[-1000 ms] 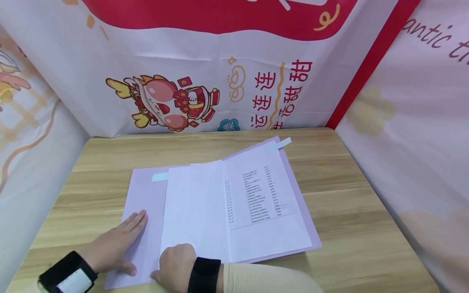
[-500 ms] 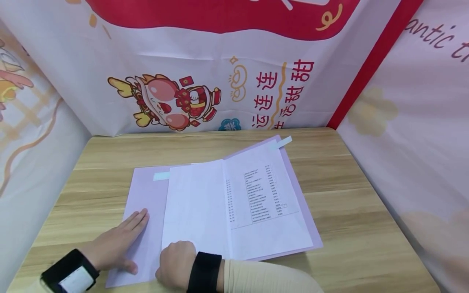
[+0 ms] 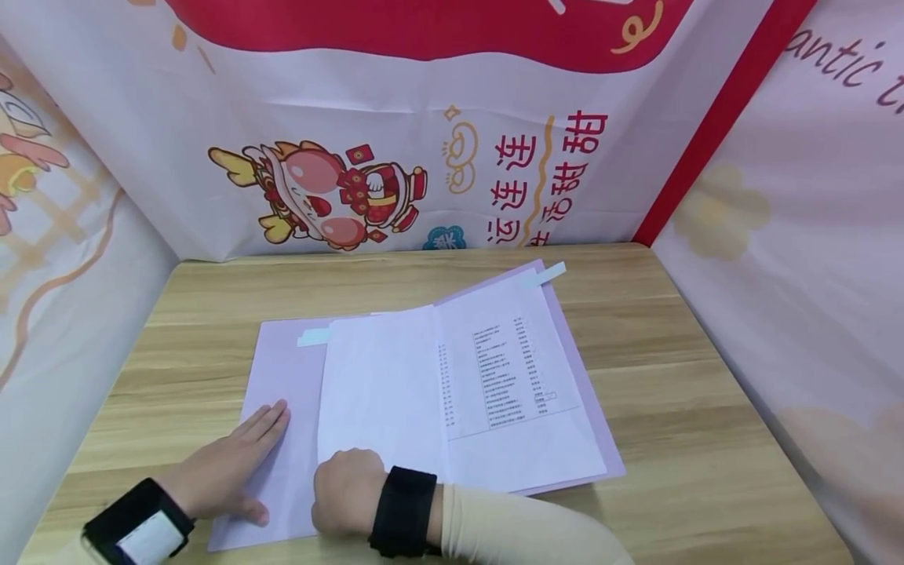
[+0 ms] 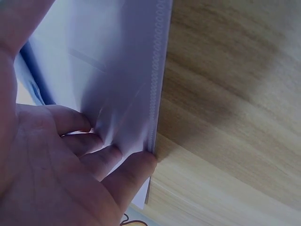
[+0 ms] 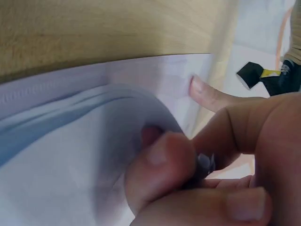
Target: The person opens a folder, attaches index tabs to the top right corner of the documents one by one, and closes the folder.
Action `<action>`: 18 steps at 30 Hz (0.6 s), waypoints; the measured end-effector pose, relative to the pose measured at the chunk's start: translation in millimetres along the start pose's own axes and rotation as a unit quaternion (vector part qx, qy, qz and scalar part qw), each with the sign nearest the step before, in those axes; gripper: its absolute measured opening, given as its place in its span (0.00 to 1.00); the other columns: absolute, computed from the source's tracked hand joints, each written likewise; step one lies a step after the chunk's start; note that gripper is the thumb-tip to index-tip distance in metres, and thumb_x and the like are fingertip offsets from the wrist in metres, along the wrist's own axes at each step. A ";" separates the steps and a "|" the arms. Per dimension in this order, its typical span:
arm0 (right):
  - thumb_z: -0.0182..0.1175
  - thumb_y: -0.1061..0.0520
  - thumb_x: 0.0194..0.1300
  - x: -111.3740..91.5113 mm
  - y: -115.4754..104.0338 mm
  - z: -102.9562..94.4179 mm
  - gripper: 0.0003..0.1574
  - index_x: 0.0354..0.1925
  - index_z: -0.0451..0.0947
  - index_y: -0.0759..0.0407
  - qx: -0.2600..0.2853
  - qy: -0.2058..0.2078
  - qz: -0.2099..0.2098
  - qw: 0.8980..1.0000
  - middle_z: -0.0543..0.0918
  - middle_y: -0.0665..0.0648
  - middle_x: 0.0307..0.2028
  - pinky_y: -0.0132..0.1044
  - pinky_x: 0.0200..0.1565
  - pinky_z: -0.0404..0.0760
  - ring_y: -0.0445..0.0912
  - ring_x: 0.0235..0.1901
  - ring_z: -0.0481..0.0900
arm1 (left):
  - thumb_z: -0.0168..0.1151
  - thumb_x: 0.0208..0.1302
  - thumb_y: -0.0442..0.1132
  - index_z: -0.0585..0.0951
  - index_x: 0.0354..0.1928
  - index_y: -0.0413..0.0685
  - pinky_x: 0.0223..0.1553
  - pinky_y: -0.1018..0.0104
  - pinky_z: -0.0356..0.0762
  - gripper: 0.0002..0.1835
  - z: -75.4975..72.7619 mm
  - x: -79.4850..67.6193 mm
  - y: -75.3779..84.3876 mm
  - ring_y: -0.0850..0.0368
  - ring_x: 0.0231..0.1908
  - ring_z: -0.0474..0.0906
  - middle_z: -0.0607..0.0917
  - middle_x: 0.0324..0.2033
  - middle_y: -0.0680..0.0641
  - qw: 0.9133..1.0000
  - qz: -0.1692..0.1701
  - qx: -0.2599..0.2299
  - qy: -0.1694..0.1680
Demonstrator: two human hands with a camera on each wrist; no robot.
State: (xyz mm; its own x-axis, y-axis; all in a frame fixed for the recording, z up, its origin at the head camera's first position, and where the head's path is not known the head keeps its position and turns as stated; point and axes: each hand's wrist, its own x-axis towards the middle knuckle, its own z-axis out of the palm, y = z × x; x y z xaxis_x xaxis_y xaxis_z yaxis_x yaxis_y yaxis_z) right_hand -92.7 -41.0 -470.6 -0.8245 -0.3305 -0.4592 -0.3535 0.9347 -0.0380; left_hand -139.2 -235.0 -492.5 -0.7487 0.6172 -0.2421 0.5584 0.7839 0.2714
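Observation:
A light purple folder (image 3: 282, 369) lies spread on the table. Over its left part is a white page (image 3: 381, 384); a printed list fills part of the right-hand page (image 3: 523, 447). My left hand (image 3: 226, 471) rests with extended fingers on the left cover, its fingertips near the cover's edge in the left wrist view. At the white page's lower left corner, my right hand (image 3: 351, 492) pinches the page between thumb and curled fingers. In the right wrist view the held page (image 5: 61, 188) bends up in a curve over the cover (image 5: 146, 73).
The folder lies on a wood-grain table (image 3: 678, 408). Printed fabric (image 3: 395, 94) hangs along its back and both sides. Pale blue strips stick out at the left page edge (image 3: 313, 337) and the top right corner (image 3: 551, 273).
My right hand has moved slightly away from the table's near edge and to the right, its thumb no longer showing in the head view. The left hand stays on the cover.

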 end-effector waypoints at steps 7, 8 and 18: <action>0.57 0.43 0.58 -14.5 15.9 -20.0 0.22 0.13 0.74 0.51 0.057 0.024 -0.027 0.998 0.72 0.48 0.13 0.35 0.14 0.69 0.41 0.14 0.70 | 0.66 0.18 0.71 0.54 0.69 0.31 0.62 0.40 0.53 0.74 1.8 1.1 -0.8 0.32 0.67 0.47 0.50 0.69 0.31 1.000 -0.001 -0.003 0.006; 0.57 0.44 0.58 -17.8 19.3 -23.0 0.22 0.13 0.74 0.51 0.066 0.025 -0.032 0.997 0.72 0.48 0.12 0.35 0.14 0.69 0.41 0.13 0.70 | 0.66 0.18 0.71 0.54 0.69 0.31 0.62 0.40 0.53 0.73 1.9 1.3 -0.9 0.32 0.67 0.47 0.51 0.69 0.31 1.000 0.000 -0.004 0.008; 0.56 0.52 0.57 -59.7 63.0 -49.5 0.23 0.08 0.66 0.51 0.142 0.082 -0.110 0.980 0.63 0.46 0.07 0.32 0.10 0.63 0.39 0.07 0.61 | 0.68 0.19 0.70 0.56 0.68 0.30 0.60 0.39 0.55 0.72 0.1 -0.5 1.1 0.30 0.66 0.49 0.52 0.68 0.30 1.000 0.008 0.001 0.017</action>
State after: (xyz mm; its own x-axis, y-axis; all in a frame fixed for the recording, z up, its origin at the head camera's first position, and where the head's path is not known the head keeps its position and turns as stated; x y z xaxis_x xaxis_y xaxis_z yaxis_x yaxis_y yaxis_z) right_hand -87.6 31.2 -401.6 -0.8106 -0.5224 -0.2647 -0.4118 0.8298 -0.3768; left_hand -138.1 -234.4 -492.3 -0.7510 0.6276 -0.2054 0.5715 0.7735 0.2740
